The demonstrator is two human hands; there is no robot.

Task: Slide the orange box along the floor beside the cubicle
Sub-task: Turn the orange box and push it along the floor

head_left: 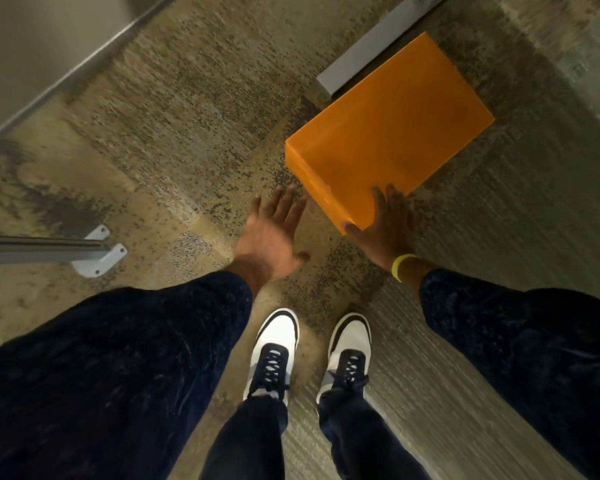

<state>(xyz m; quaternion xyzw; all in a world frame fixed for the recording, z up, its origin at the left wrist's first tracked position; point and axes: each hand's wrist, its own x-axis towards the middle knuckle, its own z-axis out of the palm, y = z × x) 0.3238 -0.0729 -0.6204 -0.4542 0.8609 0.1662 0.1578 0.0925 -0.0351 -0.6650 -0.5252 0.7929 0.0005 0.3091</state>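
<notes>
The orange box (388, 133) is seen flat on the carpeted floor (187, 116), its near corner pressed by the spread fingers (388, 202) of the right hand (385, 226). The left hand (271, 233) is held open just beside it, fingers apart, touching nothing. Beyond the fingertips, a grey cubicle panel base (371, 50) is met by the box's far edge.

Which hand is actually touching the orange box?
The right hand is touching: the head view shows its fingers on the orange box corner. The left hand is apart.

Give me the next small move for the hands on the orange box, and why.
Probably bring the left hand onto the orange box's near side: it hovers open just short of it, while the right hand already presses the near corner alone.
</notes>
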